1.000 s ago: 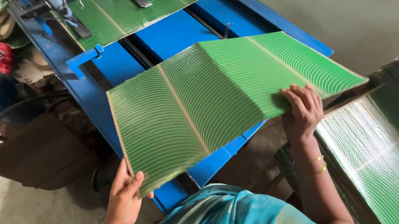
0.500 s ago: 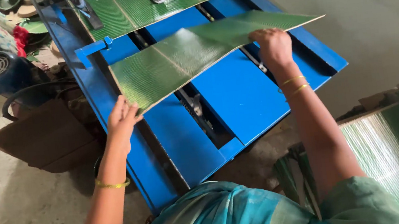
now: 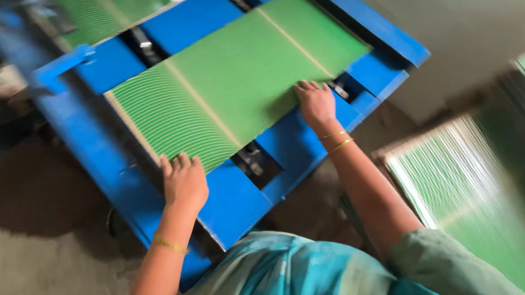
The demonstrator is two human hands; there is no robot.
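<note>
A large green sheet (image 3: 235,84) with thin pale curved lines and two straight cream stripes lies flat on the blue machine bed (image 3: 229,197). My left hand (image 3: 183,184) rests palm down at the sheet's near left edge, fingers together on it. My right hand (image 3: 315,102) presses flat on the sheet's near right edge. Both wrists wear thin gold bangles. Neither hand curls around the sheet.
Another green sheet (image 3: 108,7) lies further along the blue bed. A stack of similar green sheets (image 3: 479,202) stands at my right, blurred. Dark slots with metal parts (image 3: 254,161) cut across the bed. Grey concrete floor lies at left and far right.
The sheet, held tilted in the air a second ago, has been carried forward and laid flat on the blue bed. Both hands now press its near edge.
</note>
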